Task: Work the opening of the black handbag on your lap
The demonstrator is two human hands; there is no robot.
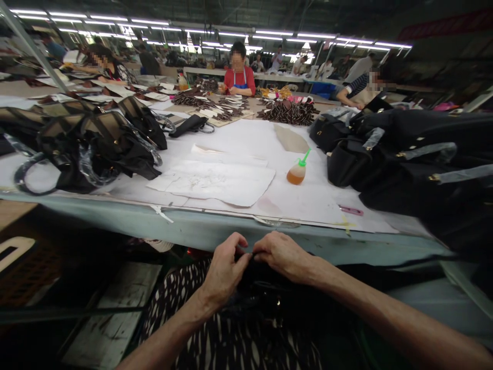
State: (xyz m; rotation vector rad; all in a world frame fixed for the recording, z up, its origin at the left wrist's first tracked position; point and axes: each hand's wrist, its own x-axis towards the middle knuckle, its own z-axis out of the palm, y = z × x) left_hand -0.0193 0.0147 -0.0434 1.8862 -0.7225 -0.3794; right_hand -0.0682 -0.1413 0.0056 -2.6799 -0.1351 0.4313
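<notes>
Both hands are close together over the lap, just below the table's front edge. My left hand point(227, 262) pinches the upper edge of a black bag point(269, 303) between thumb and fingers. Beside it, my right hand point(283, 254) is closed with its fingertips on the same edge, almost touching the left thumb. The bag is dark, with small shiny metal parts, and lies on the patterned clothing; much of its outline is lost in shadow.
On the white-covered table point(316, 205) are a glue bottle point(296, 172) with a green nozzle, white sheets point(219, 180) and a pink tool point(351, 210). Black bags point(404, 159) stand right, brown-black bags point(100, 139) left. A person in red point(239, 77) sits opposite.
</notes>
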